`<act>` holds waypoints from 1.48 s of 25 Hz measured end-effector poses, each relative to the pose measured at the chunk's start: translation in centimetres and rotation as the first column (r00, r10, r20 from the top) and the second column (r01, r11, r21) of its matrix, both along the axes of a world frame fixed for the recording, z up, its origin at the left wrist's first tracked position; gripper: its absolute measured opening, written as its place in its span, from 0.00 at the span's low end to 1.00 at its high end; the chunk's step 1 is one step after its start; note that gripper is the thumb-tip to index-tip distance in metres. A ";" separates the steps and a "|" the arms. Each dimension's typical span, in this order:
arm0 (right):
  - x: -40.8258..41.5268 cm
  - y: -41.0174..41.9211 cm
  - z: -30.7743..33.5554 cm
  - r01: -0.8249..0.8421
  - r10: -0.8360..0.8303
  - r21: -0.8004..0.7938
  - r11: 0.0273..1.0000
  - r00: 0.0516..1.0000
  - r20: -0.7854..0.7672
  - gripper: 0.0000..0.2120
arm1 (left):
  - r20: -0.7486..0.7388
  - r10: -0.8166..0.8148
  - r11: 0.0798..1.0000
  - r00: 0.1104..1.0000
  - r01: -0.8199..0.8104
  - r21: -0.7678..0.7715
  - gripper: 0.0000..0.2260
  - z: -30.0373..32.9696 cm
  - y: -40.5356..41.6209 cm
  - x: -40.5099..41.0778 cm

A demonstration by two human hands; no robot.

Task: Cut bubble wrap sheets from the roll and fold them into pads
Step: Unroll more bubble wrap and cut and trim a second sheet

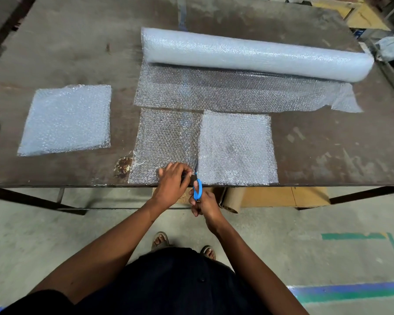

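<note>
While lying across the far tabletop [77, 53], long axis left-right, bubble wrap roll [255, 53] trails loose sheet toward near edge. Left hand [173, 180] pinching cut sheet [164, 142]; right hand [205, 203] gripping blue scissors [197, 189], blades pointing away. No readable writing.

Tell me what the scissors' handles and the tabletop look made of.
Scissors handles: bright blue and smooth, probably plastic; the blades are hidden by the sheet. Tabletop: dark, dull, scuffed, with a rust-coloured patch near the front edge; could be steel sheet or coated board.
</note>
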State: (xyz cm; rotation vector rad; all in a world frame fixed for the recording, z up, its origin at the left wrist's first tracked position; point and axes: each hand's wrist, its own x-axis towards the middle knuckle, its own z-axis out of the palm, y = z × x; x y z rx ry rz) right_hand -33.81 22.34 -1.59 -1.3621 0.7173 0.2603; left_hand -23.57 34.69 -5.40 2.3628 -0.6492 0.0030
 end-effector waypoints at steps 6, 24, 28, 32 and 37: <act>1.2 -0.7 1.1 0.005 -0.008 -0.038 0.999 0.995 -0.095 0.25 | -0.045 0.007 1.000 0.999 -0.008 -0.021 0.05 0.1 -0.2 0.0; 1.0 -1.8 4.1 -0.059 0.083 0.121 0.991 0.975 -0.205 0.29 | -0.222 0.215 0.916 0.951 -0.275 -0.291 0.04 1.0 -0.9 0.7; 1.8 -2.7 4.6 -0.024 0.067 0.205 0.978 0.977 -0.203 0.29 | -0.252 0.246 0.883 0.936 -0.324 -0.339 0.07 0.8 -0.9 0.9; 2.9 -3.3 4.7 -0.012 0.064 0.255 0.967 0.979 -0.196 0.27 | -0.293 0.254 0.863 0.922 -0.353 -0.362 0.09 1.0 -1.0 0.8; 3.8 -3.8 3.5 -0.069 0.097 0.189 0.980 0.985 -0.143 0.29 | -0.321 0.189 0.882 0.928 -0.304 -0.360 0.08 1.3 -0.6 0.5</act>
